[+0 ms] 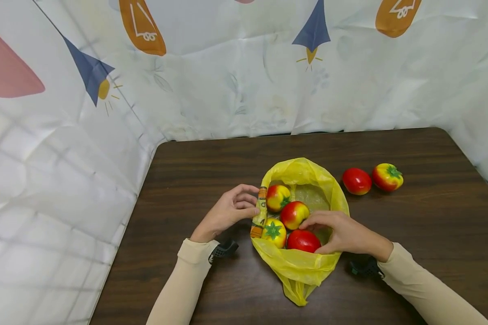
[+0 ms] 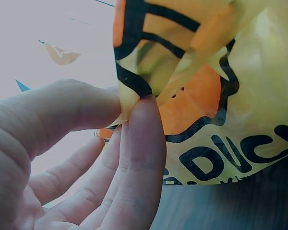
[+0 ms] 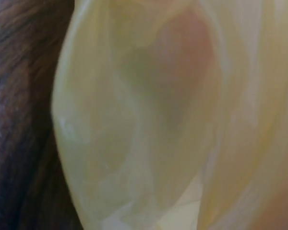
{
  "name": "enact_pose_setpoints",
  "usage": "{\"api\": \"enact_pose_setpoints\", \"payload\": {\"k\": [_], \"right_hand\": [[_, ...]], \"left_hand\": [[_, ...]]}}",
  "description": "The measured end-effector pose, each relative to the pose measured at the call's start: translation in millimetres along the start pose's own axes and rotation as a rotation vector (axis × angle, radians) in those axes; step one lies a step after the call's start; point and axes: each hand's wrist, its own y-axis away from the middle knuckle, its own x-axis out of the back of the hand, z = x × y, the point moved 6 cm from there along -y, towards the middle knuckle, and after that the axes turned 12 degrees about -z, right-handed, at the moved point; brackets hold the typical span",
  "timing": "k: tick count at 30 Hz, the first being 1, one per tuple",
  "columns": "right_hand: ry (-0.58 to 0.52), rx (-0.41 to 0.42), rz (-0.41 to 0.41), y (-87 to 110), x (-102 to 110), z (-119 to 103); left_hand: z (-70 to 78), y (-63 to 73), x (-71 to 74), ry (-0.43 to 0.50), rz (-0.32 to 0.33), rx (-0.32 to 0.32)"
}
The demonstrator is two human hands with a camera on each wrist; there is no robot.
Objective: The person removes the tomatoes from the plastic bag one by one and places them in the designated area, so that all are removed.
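Note:
A yellow plastic bag (image 1: 305,266) lies open on the dark wooden table (image 1: 211,171). Inside it sit several tomato-like fruits: a red-and-yellow one (image 1: 277,197), another (image 1: 294,214), a yellow one with a green stalk (image 1: 274,231) and a red tomato (image 1: 301,241). My left hand (image 1: 255,205) pinches the bag's printed left rim between thumb and fingers; the left wrist view shows the fingers (image 2: 141,143) on the orange-and-black print of the bag (image 2: 221,120). My right hand (image 1: 312,235) reaches into the bag, fingers curved over the red tomato. The right wrist view is filled by blurred yellow bag film (image 3: 158,120).
Two more fruits lie on the table right of the bag, a red one (image 1: 356,181) and a red-and-yellow one (image 1: 387,177). A white patterned cloth (image 1: 227,81) walls the table at the back and left. The table's edge (image 1: 118,253) runs close on the left.

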Motion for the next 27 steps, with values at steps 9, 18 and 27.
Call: {"api": "enact_pose_setpoints", "payload": {"k": [9, 18, 27], "right_hand": [[-0.046, 0.042, -0.008, 1.5, 0, 2], [-0.133, 0.045, 0.044, 5.6, 8, 3], [-0.173, 0.001, 0.093, 10.5, 21, 8]], "left_hand": [[-2.1, 0.0, -0.7, 0.002, 0.005, 0.010], [-1.9, 0.1, -1.5, 0.003, 0.006, 0.008], [-1.0, -0.5, -1.1, 0.007, 0.006, 0.001]]}}
